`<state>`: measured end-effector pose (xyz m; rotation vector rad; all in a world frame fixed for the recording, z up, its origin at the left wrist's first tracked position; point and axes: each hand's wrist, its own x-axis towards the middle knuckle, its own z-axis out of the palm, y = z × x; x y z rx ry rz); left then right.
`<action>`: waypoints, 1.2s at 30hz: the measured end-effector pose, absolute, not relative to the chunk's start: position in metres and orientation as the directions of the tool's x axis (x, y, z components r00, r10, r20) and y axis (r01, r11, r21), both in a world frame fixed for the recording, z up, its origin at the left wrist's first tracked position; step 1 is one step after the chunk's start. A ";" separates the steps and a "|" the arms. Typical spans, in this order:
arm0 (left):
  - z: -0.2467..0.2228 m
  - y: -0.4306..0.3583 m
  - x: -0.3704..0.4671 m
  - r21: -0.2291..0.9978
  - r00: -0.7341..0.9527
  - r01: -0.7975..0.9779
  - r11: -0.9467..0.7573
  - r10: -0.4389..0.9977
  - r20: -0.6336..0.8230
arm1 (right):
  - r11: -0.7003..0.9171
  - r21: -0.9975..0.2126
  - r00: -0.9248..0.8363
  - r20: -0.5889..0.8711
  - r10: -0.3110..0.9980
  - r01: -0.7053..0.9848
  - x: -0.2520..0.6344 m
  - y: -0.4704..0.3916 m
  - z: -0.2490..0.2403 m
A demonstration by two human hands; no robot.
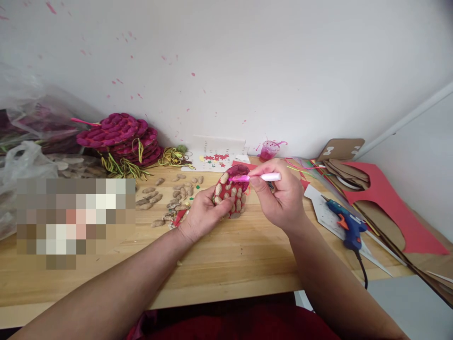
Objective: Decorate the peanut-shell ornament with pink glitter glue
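My left hand [202, 213] grips a round red disc [239, 196] covered with peanuts in their shells, its thumb pressed over the front. Peanuts along the disc's upper part are painted magenta; the lower ones keep their natural tan. Between the thumb and fingers of my right hand [281, 203] is a white-handled paintbrush [271, 176]. Its bright pink tip touches or nearly touches the peanuts at the upper part of the disc. Behind the right hand stands a clear plastic cup [269, 150] with magenta paint in it and on its rim.
Loose peanuts [182, 191] lie left of my hands. Magenta peanut discs [120, 134] are stacked at the back left beside plastic bags [30, 160]. Star stickers [216, 157] rest on white paper. On the right are a blue glue gun [350, 226] and cut red card [399, 208]. A blurred patch hides the left.
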<state>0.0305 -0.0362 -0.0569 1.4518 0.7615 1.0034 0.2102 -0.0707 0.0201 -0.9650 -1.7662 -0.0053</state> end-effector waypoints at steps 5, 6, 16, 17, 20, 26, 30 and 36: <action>-0.058 -0.036 0.030 0.989 0.422 -0.078 -0.125 0.895 0.146 | 0.661 -0.436 -0.086 0.794 0.602 0.610 0.211 -0.070 0.020; -0.058 -0.036 0.031 0.989 0.423 -0.085 -0.120 0.895 0.144 | 0.661 -0.443 -0.084 0.790 0.607 0.606 0.212 -0.070 0.020; -0.056 -0.037 0.030 0.990 0.417 -0.096 -0.099 0.899 0.130 | 0.647 -0.502 -0.043 0.771 0.636 0.574 0.215 -0.069 0.017; -0.056 -0.037 0.030 0.991 0.420 -0.097 -0.094 0.899 0.126 | 0.649 -0.506 -0.045 0.768 0.638 0.568 0.215 -0.069 0.017; -0.057 -0.037 0.031 0.990 0.421 -0.107 -0.091 0.898 0.128 | 0.636 -0.516 -0.045 0.756 0.654 0.574 0.216 -0.068 0.017; -0.057 -0.037 0.031 0.989 0.427 -0.125 -0.081 0.895 0.128 | 0.636 -0.525 -0.026 0.759 0.650 0.566 0.216 -0.068 0.016; -0.056 -0.037 0.031 0.987 0.429 -0.138 -0.077 0.894 0.130 | 0.624 -0.549 -0.016 0.744 0.668 0.557 0.217 -0.068 0.014; -0.056 -0.037 0.031 0.988 0.433 -0.140 -0.057 0.894 0.113 | 0.636 -0.553 -0.007 0.752 0.659 0.538 0.217 -0.066 0.012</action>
